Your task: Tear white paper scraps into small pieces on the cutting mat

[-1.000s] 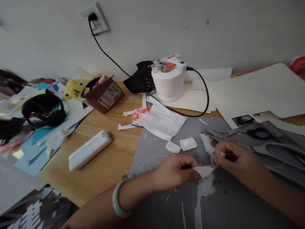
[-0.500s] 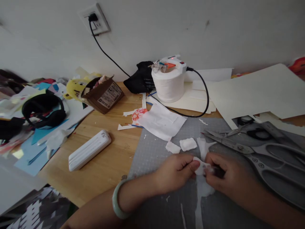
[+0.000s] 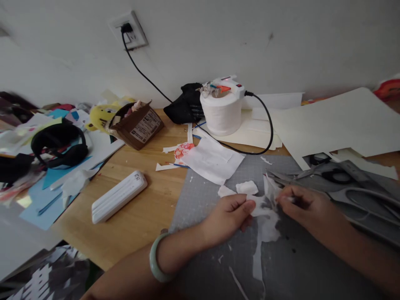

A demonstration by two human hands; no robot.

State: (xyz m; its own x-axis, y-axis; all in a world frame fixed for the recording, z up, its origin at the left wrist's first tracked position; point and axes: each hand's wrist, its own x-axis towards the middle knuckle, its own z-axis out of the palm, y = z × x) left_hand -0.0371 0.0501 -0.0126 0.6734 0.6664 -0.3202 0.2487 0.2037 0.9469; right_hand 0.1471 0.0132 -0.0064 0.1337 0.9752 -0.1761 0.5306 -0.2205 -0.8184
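Over the grey cutting mat (image 3: 200, 208), my left hand (image 3: 229, 216) pinches a small white paper piece (image 3: 259, 206) between thumb and fingers. My right hand (image 3: 303, 204) is closed just to its right, its fingertips at a thin, blurred white strip (image 3: 271, 189); what lies inside its fingers is partly hidden. Below the hands, a long ragged paper scrap (image 3: 258, 254) lies on the mat. Two small white padded pieces, one of them a rounded rectangle (image 3: 246, 187), rest just beyond my left hand. Large grey-handled scissors (image 3: 350, 193) lie beside my right hand, partly covered by it.
A white roll (image 3: 220, 114) holds a corded tool and scraps at the back. Nearby lie a white sheet (image 3: 215, 160), a white power bank (image 3: 120, 196) and a cardboard box (image 3: 142, 129). Cream card (image 3: 340, 121) leans at the right; black headphones (image 3: 59, 146) sit left.
My right hand has drawn slightly right and up, away from the left hand, with the white strip now standing between them. My left hand has shifted a little left. The view has tilted slightly.
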